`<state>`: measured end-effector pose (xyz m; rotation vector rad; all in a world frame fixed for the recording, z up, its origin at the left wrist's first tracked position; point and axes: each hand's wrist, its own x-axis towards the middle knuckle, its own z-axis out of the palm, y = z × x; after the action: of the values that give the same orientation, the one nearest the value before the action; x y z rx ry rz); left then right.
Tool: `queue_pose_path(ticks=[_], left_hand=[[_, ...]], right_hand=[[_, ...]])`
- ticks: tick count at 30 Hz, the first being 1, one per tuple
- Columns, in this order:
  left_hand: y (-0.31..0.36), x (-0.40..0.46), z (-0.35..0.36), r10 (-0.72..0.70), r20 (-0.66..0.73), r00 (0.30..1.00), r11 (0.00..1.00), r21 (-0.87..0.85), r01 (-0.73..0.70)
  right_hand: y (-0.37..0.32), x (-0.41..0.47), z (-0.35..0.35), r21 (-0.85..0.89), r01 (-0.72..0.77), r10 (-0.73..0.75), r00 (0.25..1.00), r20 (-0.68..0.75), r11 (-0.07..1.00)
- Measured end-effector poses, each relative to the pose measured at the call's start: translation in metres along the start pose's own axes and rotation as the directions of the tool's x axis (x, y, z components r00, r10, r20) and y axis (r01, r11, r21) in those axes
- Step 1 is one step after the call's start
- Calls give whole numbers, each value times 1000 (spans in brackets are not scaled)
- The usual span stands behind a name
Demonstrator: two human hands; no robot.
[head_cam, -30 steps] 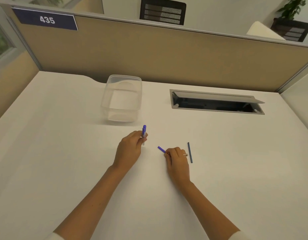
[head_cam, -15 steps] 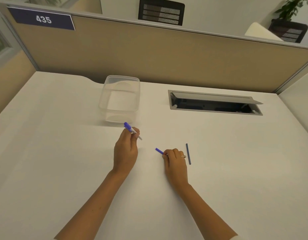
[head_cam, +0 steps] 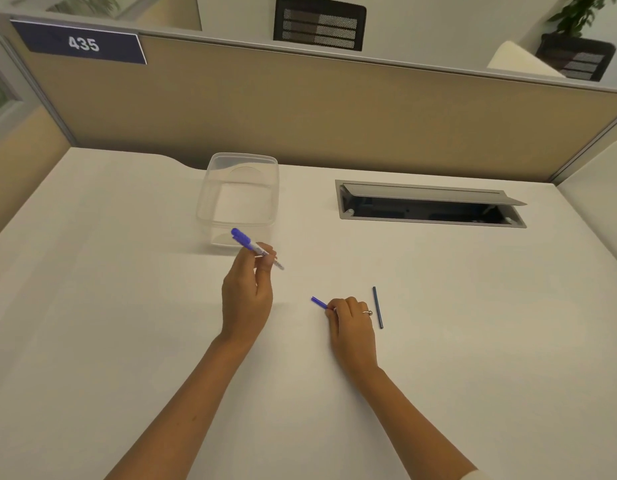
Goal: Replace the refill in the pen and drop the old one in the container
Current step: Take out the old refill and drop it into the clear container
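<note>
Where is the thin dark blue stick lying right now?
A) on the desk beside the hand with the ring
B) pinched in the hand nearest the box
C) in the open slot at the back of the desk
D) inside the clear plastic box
A: the thin dark blue stick lies flat on the desk, just past the ring side of the right hand, which is not touching it.

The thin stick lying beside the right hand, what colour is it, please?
The stick is dark blue, in the head view.
</note>
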<state>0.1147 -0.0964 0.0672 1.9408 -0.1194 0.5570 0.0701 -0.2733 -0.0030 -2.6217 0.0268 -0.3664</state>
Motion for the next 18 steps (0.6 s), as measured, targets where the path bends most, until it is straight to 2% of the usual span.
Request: queue_pose_path(ticks=[2, 6, 8, 14, 16, 18], left_hand=[[-6, -8, 2, -63, 36, 997, 998, -8, 64], [-28, -23, 5, -236, 270, 933, 957, 232, 174], [-29, -22, 1, -256, 266, 930, 952, 238, 194], [1, -1, -10, -13, 76, 997, 999, 30, 11], [5, -2, -8, 30, 28, 999, 1000, 1, -30], [1, -10, -5, 30, 39, 999, 999, 27, -31]], right_hand=[[0, 0, 0, -5, 1, -1, 1000, -1, 1000], [0, 0, 0, -8, -4, 4, 1000, 5, 1000], [1, 0, 1, -15, -1, 1, 1000, 7, 1000], [1, -1, 1, -8, -6, 6, 1000, 6, 1000], [-1, -1, 1, -2, -6, 6, 1000, 8, 1000], [-1, 0, 1, 3, -5, 5, 1000, 9, 1000]])
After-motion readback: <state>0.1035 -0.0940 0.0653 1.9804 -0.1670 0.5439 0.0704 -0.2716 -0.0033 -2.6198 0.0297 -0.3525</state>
